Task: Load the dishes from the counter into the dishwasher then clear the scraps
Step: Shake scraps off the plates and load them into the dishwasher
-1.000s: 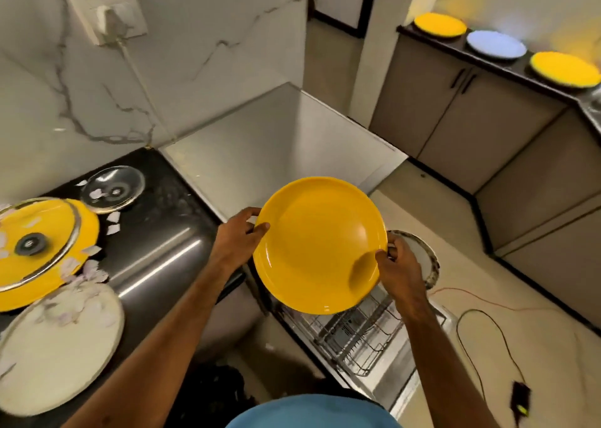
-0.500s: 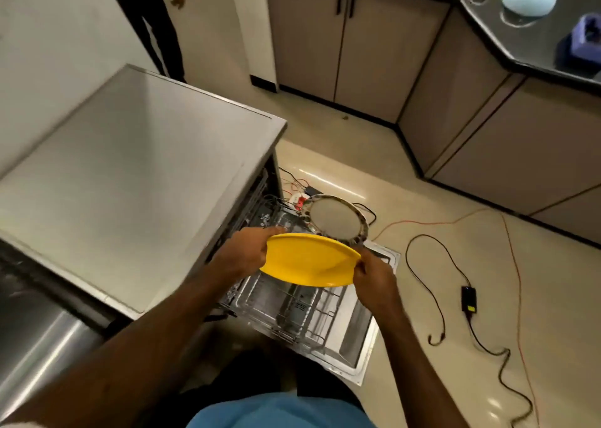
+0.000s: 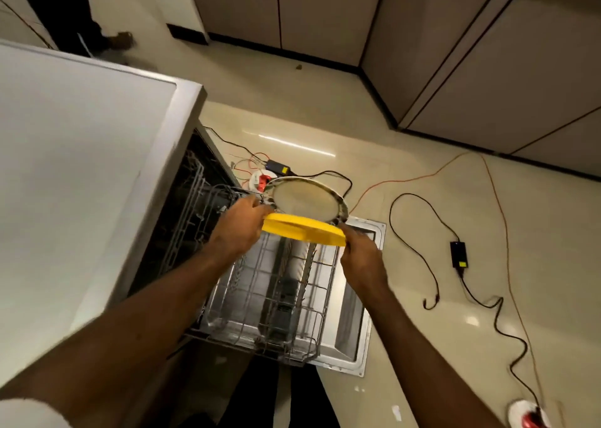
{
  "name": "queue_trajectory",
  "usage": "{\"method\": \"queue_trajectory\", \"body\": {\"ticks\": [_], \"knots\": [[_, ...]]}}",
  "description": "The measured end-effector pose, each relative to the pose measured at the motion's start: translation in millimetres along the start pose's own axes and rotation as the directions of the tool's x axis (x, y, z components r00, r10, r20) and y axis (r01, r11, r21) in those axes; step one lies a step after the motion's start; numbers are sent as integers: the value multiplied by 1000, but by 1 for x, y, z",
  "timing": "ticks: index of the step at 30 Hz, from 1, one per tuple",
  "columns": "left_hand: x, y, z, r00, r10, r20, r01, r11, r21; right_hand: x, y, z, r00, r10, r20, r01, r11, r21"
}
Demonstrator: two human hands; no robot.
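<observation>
I hold a yellow plate [image 3: 302, 231] by its two sides, seen nearly edge-on, above the far end of the pulled-out lower rack [image 3: 276, 301] of the open dishwasher. My left hand [image 3: 240, 226] grips its left rim and my right hand [image 3: 359, 255] grips its right rim. Just behind the yellow plate a pale plate with a patterned rim [image 3: 307, 201] stands upright at the rack's far end. The rest of the wire rack shows no dishes.
The dishwasher's flat steel top [image 3: 74, 167] fills the left. Its open door [image 3: 357, 323] lies flat over the floor. Black and orange cables [image 3: 422, 232] with a power adapter [image 3: 458, 254] trail across the tiles on the right. Cabinet fronts [image 3: 471, 53] line the back.
I have turned away from the counter and lowered the yellow plate from chest height to just above the rack, tipping it nearly flat. Both hands kept their grip.
</observation>
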State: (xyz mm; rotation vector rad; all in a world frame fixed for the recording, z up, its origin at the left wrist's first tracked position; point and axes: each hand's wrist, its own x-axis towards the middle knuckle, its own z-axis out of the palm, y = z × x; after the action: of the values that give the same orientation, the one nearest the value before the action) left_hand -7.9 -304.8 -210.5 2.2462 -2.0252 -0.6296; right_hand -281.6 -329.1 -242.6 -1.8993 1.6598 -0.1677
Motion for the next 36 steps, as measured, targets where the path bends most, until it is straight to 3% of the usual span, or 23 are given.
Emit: {"method": "queue_trajectory", "body": {"ticks": [6,20,29,36], "knots": [[69,-33,60,998,-60,-25,56,991,-118,68,27,54,999,-1,-41,-2,998,-60],[120,-66,144,984,-160,84,163,986,-37,117,62,118,999,37,28,-28,956,-292],[131,-47,162,926,-206,317,237,970,-60,119,51,120,978,142,154,-112,976,-184],[93,-26,117,942,-137,305,167,983,-76,85,16,79,984,60,167,-39,991,-131]]}}
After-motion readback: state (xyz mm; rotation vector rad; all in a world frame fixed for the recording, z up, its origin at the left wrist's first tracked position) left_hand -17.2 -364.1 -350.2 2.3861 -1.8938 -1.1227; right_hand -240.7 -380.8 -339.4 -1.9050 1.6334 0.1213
